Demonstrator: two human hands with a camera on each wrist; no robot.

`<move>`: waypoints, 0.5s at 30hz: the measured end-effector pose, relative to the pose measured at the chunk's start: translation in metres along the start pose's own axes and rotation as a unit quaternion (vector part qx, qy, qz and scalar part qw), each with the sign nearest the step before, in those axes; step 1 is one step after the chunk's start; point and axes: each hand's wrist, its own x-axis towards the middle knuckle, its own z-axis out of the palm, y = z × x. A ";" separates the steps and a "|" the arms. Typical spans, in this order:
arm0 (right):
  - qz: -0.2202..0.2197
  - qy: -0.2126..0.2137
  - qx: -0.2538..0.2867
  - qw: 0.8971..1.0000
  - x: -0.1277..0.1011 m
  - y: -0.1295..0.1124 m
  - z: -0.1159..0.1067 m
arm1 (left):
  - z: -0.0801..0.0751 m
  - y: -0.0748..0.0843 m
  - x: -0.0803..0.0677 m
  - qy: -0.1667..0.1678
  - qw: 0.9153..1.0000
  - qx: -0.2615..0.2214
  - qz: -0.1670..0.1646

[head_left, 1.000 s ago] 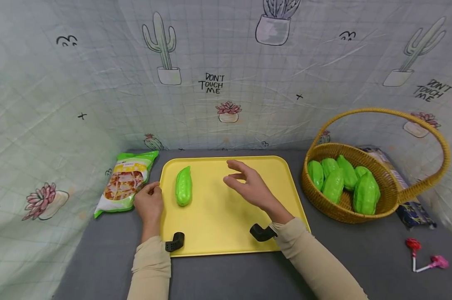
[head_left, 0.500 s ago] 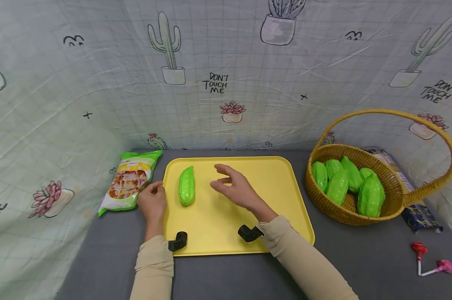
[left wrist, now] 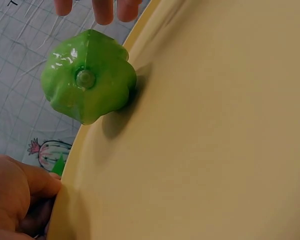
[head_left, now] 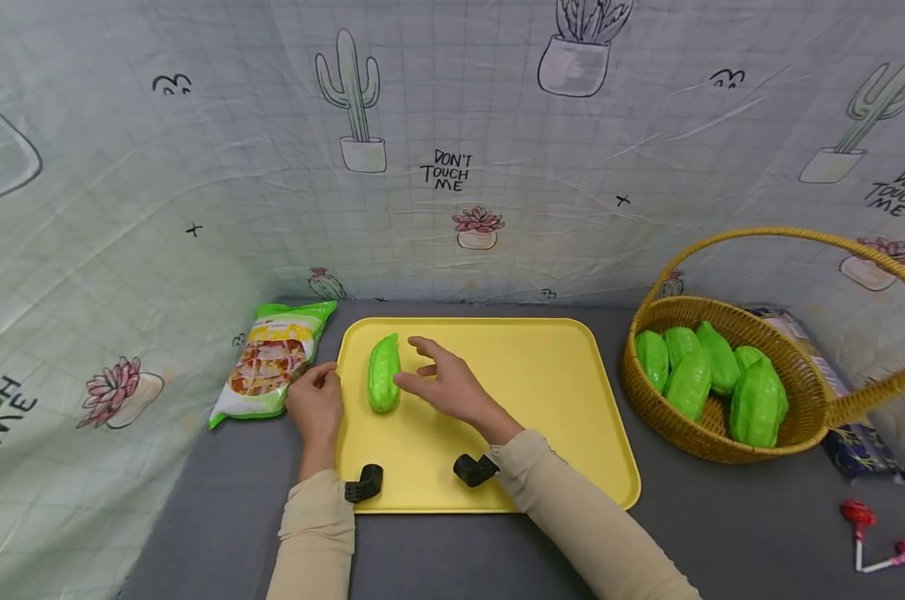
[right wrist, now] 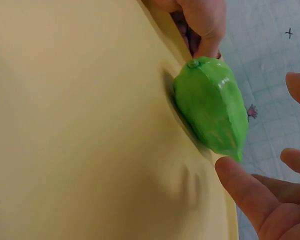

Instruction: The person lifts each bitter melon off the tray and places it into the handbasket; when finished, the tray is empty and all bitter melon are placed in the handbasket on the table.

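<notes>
A glossy, ridged green fruit, looking like a papaya, lies near the left side of the yellow tray. My left hand holds the tray's left rim with curled fingers; in the left wrist view its thumb side meets the rim. Just right of the fruit is my right hand, fingers spread and apart from it in the head view. The right wrist view has the fruit close by a fingertip of that hand; whether they touch I cannot tell.
A wicker basket with a tall handle holds several similar green fruits at the right. Behind it lies a dark packet. Two lollipops are at the lower right. A green-and-white snack bag lies left of the tray.
My right hand has moved left over the tray to the side of the green fruit. The left hand stays at the rim. The head view has shifted slightly.
</notes>
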 end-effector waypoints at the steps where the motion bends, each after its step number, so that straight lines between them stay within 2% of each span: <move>1: 0.003 0.004 -0.001 1.000 0.001 0.000 0.002 | 0.001 0.000 0.000 -0.002 1.000 0.000 0.001; 8: 0.021 0.007 -0.032 0.999 0.016 -0.005 0.020 | -0.002 -0.001 0.000 0.018 1.000 0.013 0.001; 15: 0.019 0.030 -0.100 0.994 0.026 -0.010 0.031 | 0.000 0.002 0.000 0.012 1.000 0.023 0.005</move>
